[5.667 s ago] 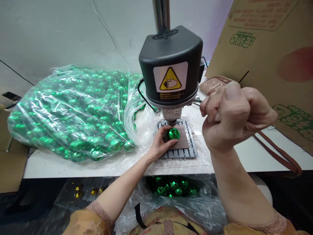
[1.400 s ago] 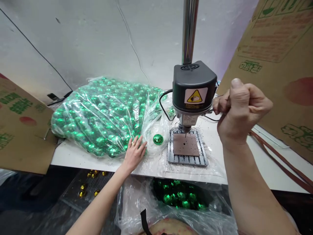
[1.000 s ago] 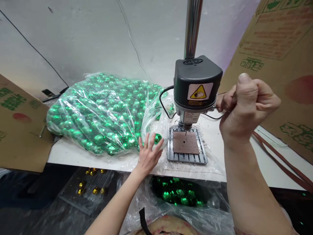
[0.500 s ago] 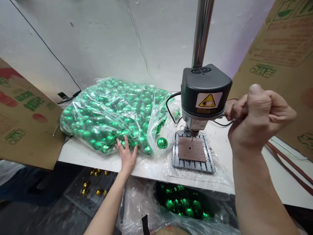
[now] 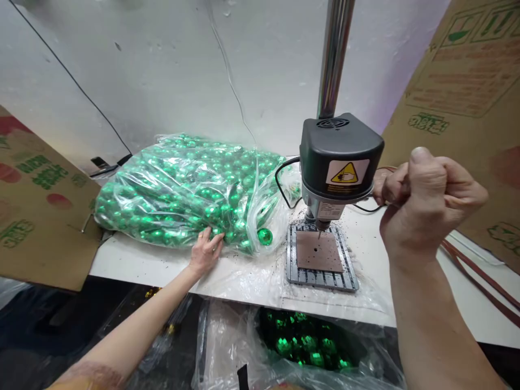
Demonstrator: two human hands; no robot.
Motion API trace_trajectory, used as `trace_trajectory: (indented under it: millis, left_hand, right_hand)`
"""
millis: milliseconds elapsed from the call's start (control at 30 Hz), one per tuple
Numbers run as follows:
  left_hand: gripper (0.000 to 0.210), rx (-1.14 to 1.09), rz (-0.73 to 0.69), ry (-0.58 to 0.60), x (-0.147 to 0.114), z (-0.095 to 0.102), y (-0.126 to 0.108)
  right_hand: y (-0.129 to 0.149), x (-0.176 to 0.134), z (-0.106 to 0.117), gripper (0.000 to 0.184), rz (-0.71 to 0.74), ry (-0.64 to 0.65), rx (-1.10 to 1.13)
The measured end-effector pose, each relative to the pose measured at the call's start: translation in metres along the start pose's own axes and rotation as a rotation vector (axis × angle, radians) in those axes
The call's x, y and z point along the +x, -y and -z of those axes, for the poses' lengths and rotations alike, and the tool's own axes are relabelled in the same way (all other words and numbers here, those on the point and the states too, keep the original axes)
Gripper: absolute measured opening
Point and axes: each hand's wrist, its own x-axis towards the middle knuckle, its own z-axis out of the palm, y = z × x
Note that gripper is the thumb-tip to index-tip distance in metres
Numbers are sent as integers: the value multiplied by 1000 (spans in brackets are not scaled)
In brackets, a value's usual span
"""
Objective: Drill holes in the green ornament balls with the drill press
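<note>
A clear plastic bag (image 5: 162, 187) full of shiny green faceted balls lies on the white table. My left hand (image 5: 206, 252) is at its front edge, fingers bent in and gripping the plastic. Near the bag's mouth, at its right end, sits one green ball (image 5: 265, 236). My right hand (image 5: 433, 203) is in a fist around the feed lever of a black bench drill press (image 5: 342, 154); most of the lever is hidden. The thin drill bit (image 5: 319, 234) points down over a brown square plate (image 5: 319, 260) with a dark hole, lying on the slotted metal base (image 5: 345, 279).
Below the table edge, an opened plastic-lined container holds more green balls (image 5: 309, 342). Cardboard panels stand at left (image 5: 44, 216) and right (image 5: 459, 81). A black cord (image 5: 280, 181) loops beside the drill. Brown straps (image 5: 483, 276) lie at right, and dark shavings surround the base.
My left hand's spread fingers have bent in against the bag, whose front and mouth have shifted slightly. My right hand keeps its hold on the lever.
</note>
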Motion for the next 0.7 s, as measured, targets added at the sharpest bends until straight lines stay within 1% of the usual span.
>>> trace_trajectory:
  millis: [33, 67, 100, 167, 200, 233, 267, 300, 333, 367, 400, 433, 467, 500, 533, 567, 600, 633, 700]
  left_hand:
    - [34, 29, 5, 52, -6, 6, 1]
    - [35, 49, 16, 76, -11, 12, 1]
    - [36, 60, 29, 66, -13, 17, -2]
    - [36, 47, 18, -39, -11, 24, -14]
    - [34, 14, -33, -91, -7, 25, -24]
    - [33, -43, -133, -110, -1, 25, -38]
    - [32, -116, -266, -90, 8, 23, -55]
    - [32, -196, -415, -26, 18, 20, -76]
    - [36, -264, -556, 73, 30, 16, -98]
    - [39, -292, -627, 163, 43, 11, -120]
    - [43, -274, -615, 227, 57, 5, -142]
    - [47, -222, -515, 261, 70, -1, -162]
    - [49, -149, -365, 294, 83, -6, -178]
    - [50, -82, -212, 334, 94, -12, -191]
    - [53, -36, -94, 364, 102, -16, -199]
    - [55, -10, -15, 388, 106, -20, -204]
    - [56, -4, 18, 402, 108, -23, -207]
    - [55, -12, 13, 407, 106, -26, -207]
    - [50, -33, -38, 417, 96, -29, -205]
  right_hand:
    - [0, 0, 0, 46, -2, -3, 3]
    - [0, 0, 0, 46, -3, -5, 7]
    - [0, 0, 0, 46, -4, -6, 10]
    - [-1, 0, 0, 47, -8, 0, 12]
    - [-1, 0, 0, 47, -10, 2, 14]
    - [-2, 0, 1, 48, -11, 2, 17]
    - [-2, 0, 1, 48, -10, 3, 20]
    - [-3, 1, 2, 47, -9, 4, 22]
    - [-4, 1, 2, 47, -7, 6, 23]
    - [-4, 2, 3, 47, -4, 9, 23]
    - [-4, 2, 3, 47, -2, 13, 22]
    - [-4, 3, 4, 47, 0, 18, 20]
    - [-5, 3, 4, 47, 3, 22, 17]
    - [-4, 3, 4, 47, 5, 25, 13]
    - [-4, 3, 4, 47, 6, 26, 9]
    - [-4, 3, 4, 47, 6, 25, 4]
    - [-4, 3, 4, 47, 5, 23, -1]
    - [-4, 3, 4, 47, 4, 19, -5]
    - [-4, 3, 3, 49, 8, 4, -8]
